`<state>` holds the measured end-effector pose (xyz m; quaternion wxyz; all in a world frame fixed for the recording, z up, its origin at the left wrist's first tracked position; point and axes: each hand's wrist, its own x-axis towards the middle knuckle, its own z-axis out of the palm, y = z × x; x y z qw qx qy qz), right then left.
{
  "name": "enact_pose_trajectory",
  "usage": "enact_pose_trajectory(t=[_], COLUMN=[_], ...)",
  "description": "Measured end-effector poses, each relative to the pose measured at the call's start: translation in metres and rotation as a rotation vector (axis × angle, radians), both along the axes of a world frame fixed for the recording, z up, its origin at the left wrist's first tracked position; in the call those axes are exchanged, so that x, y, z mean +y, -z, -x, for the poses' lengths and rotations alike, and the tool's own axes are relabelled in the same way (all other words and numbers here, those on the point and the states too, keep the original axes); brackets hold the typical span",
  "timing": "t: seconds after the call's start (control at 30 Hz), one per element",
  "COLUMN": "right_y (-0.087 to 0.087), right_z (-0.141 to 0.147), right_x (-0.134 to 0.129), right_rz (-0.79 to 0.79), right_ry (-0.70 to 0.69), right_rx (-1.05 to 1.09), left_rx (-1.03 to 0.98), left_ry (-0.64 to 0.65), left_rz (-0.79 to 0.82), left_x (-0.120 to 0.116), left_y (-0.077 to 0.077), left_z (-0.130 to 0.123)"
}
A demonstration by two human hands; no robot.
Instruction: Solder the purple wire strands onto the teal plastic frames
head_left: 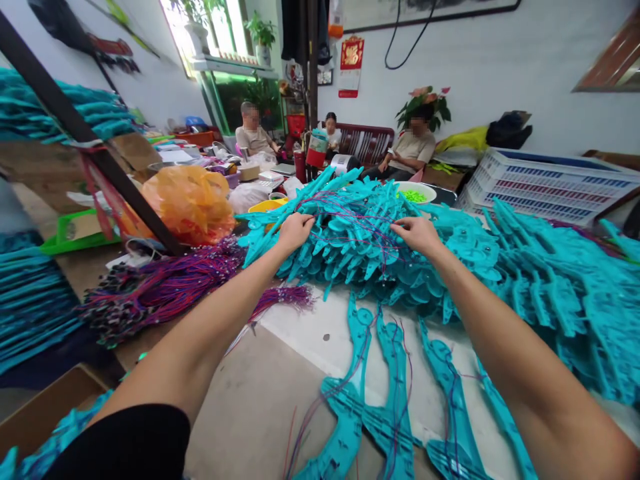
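Observation:
A large heap of teal plastic parts (350,247) lies in front of me, with thin red and purple wires (350,212) strung across its top. My left hand (297,232) is closed at the heap's left side, its fingertips pinching the left end of these wires. Over the right part of the heap, my right hand (416,235) pinches the wires between thumb and fingers. Their exact ends are too fine to make out. Nearer to me, several long curved teal pieces (397,393) lie side by side on the table, wires running along them.
Bundled purple and red wires (170,287) lie left, beside an orange plastic bag (187,200) and a slanting dark post (125,180). More teal parts (565,280) are piled right. Behind stand a bowl of green pieces (425,191) and white crates (545,183). Several people sit farther back.

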<state>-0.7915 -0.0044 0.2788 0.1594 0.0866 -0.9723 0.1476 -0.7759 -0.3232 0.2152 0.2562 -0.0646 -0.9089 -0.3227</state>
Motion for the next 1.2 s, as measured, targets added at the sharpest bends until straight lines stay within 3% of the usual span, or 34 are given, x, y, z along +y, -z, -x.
enact_pose_trajectory(t=[0.1, 0.2, 0.3, 0.37, 0.43, 0.53, 0.67, 0.77, 0.93, 1.0, 1.1, 1.2], right_y=[-0.006, -0.016, -0.022, -0.017, -0.002, 0.037, 0.094, 0.12, 0.133, 0.136, 0.143, 0.152], right_z=[-0.003, -0.021, -0.055, -0.081, -0.106, -0.14, -0.173, -0.184, -0.183, -0.182, -0.182, -0.174], right_x=[0.006, 0.007, -0.005, -0.019, -0.039, -0.08, -0.147, -0.188, -0.229, -0.243, -0.262, -0.27], right_rz=[0.157, 0.303, 0.378, 0.375, 0.314, 0.133, -0.133, -0.226, -0.246, -0.226, -0.132, -0.01], right_ry=[-0.073, -0.048, -0.057, -0.124, -0.233, -0.563, -0.854, -0.89, -0.805, -0.803, -0.908, -0.933], right_rx=[-0.084, 0.033, 0.338, 0.479, 0.521, 0.351, -0.048, -0.161, -0.149, -0.113, -0.132, -0.241], left_rx=[-0.024, -0.047, -0.034, -0.055, -0.114, -0.304, -0.555, -0.565, -0.446, -0.384, -0.43, -0.556], left_ry=[0.041, 0.042, -0.001, -0.034, -0.08, -0.126, -0.188, -0.264, -0.199, -0.124, -0.039, 0.075], left_rz=[-0.027, -0.082, -0.17, -0.185, -0.155, 0.002, 0.352, 0.421, 0.307, 0.155, -0.166, -0.481], left_x=[0.001, -0.015, -0.057, -0.095, -0.129, -0.156, -0.156, -0.147, -0.132, -0.124, -0.115, -0.115], left_y=[-0.002, -0.011, -0.019, -0.017, -0.005, 0.032, 0.088, 0.107, 0.097, 0.089, 0.073, 0.044], left_z=[-0.002, -0.017, -0.052, -0.09, -0.139, -0.218, -0.291, -0.312, -0.325, -0.329, -0.331, -0.326])
